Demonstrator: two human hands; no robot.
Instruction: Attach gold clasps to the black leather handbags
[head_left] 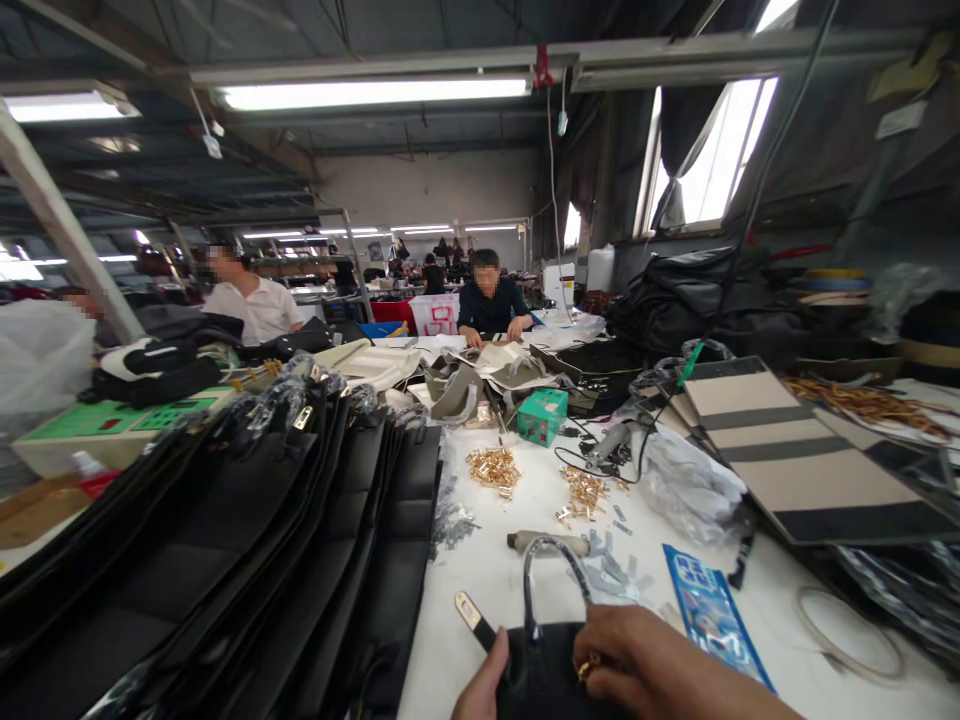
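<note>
A small black handbag (540, 665) with a curved handle stands at the near edge of the white table (487, 580). My right hand (637, 660) lies over its top right, fingers curled around a small gold fitting (586, 665). My left hand (484, 690) shows only in part at the bottom, thumb pressed against the bag's left side beside a strap end with a gold plate (469, 612).
A row of black bags (285, 540) fills the left. Piles of gold fittings (493, 467), a green box (543, 415), a blue packet (709, 610) and striped panels (787, 460) lie ahead. Two people sit at the far end.
</note>
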